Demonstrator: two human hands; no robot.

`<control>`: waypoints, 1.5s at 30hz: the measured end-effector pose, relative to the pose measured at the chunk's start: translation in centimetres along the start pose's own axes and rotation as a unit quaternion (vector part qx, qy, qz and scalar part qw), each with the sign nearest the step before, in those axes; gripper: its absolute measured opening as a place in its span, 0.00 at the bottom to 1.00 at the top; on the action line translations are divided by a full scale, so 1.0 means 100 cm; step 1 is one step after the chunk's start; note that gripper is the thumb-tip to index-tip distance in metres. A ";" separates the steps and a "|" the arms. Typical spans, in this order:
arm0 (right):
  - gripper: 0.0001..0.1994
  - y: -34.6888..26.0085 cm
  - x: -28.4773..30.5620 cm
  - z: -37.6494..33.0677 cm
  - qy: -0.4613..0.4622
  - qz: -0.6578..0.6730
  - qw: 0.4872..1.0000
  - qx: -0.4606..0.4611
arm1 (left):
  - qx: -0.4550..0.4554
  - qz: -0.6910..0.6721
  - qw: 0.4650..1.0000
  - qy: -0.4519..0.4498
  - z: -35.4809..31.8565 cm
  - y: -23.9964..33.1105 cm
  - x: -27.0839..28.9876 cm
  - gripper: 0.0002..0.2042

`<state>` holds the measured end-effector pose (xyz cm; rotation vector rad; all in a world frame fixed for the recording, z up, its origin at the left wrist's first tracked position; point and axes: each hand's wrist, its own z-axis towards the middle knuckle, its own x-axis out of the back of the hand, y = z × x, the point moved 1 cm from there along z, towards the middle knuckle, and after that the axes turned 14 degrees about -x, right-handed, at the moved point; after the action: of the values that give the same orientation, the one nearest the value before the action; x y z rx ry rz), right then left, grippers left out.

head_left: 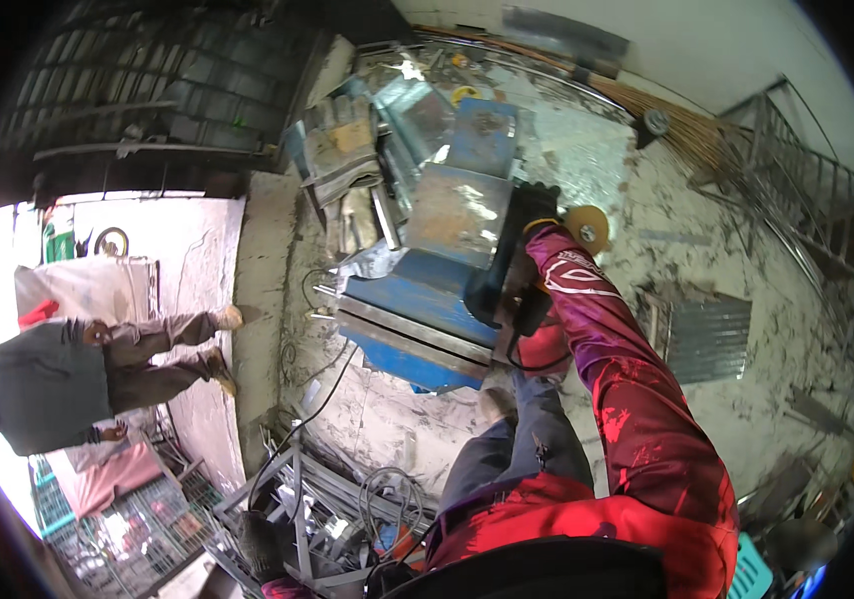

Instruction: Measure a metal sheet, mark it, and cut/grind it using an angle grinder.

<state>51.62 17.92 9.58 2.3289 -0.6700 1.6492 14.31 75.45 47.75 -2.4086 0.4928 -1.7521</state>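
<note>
In front of me stands a blue machine (pixel 417 268) with a bare metal plate (pixel 459 212) on top and a pair of metal edges along its near side. My right hand (pixel 539 203), in a dark glove, reaches to the black part at the machine's right side. Its fingers look curled there; what they close on is dark against dark. Beside that wrist sits a round yellow part (pixel 587 230). At the lower left, my left hand (pixel 263 545), also gloved, is low beside a metal frame (pixel 299 499). Its fingers are too dark to read.
Worn work gloves (pixel 343 150) lie on sheet metal beyond the machine. A black cable (pixel 325 402) runs toward the lower left. Metal bars are heaped there. A person (pixel 52 384) stands at the doorway on the left. Corrugated sheet (pixel 708 339) lies right; long rods (pixel 681 115) line the far wall.
</note>
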 end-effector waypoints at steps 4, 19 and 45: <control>0.14 -0.003 -0.024 0.013 0.068 -0.060 0.994 0.055 | 0.032 -0.078 0.994 0.063 -0.021 0.027 0.008 0.16; 0.16 0.082 0.105 -0.012 0.047 0.107 0.992 -0.045 | 0.338 -0.703 0.606 0.155 0.014 0.046 -0.092 0.10; 0.10 0.425 0.007 0.029 0.051 0.416 0.903 -0.095 | 0.296 -0.534 0.790 -0.051 0.193 0.184 -0.068 0.08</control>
<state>33.97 -20.64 5.41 1.8852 -1.8905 1.8445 27.23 58.69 30.17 -2.3119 -1.4976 -1.5807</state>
